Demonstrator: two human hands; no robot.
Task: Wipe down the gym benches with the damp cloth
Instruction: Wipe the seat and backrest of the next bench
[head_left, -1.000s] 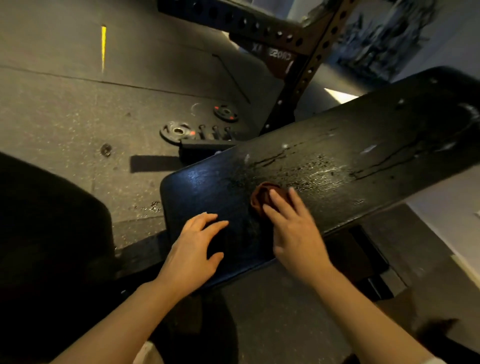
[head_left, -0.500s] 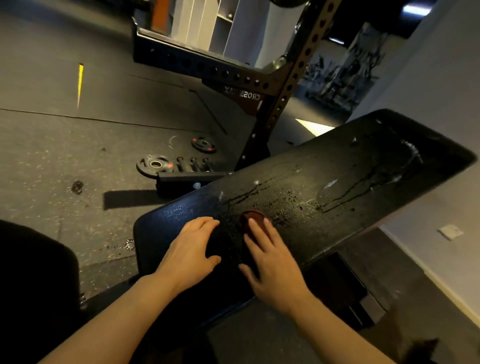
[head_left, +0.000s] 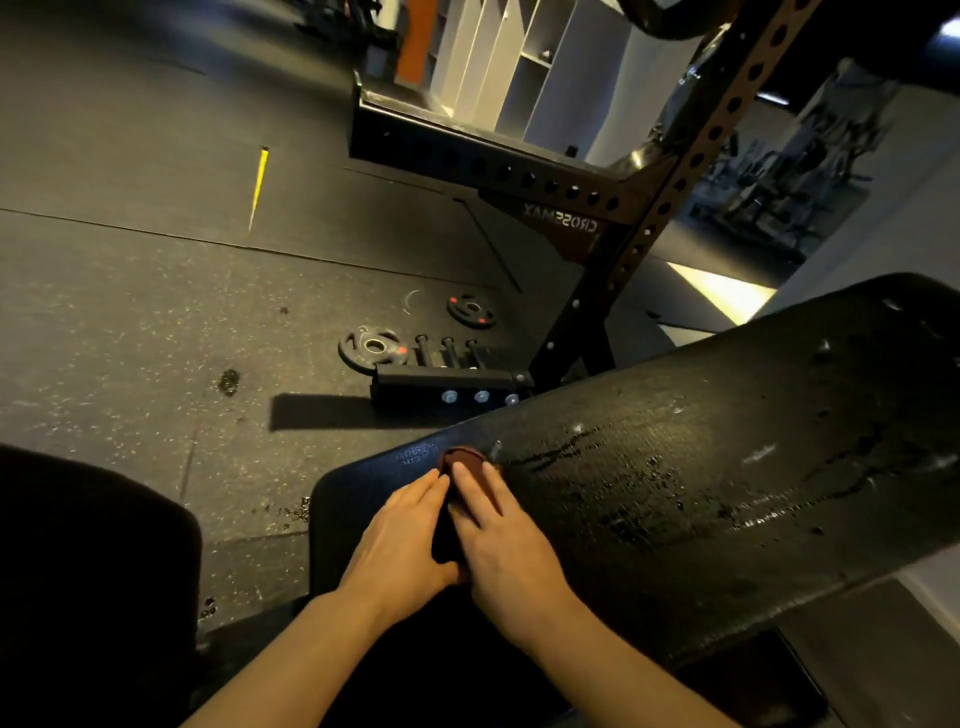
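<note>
Right hand (head_left: 506, 545) presses the damp cloth (head_left: 462, 460) onto the bench (head_left: 727, 467), fingers (head_left: 465, 480) straight; left hand (head_left: 400, 540) lies flat just beside the cloth, fingers extended.

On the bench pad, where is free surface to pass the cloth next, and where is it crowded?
Free: the long wet stretch of the bench pad, from the right hand toward the raised far end. Also a small corner left of the left hand. Crowded: the near end, where both hands lie side by side around the cloth.
</note>
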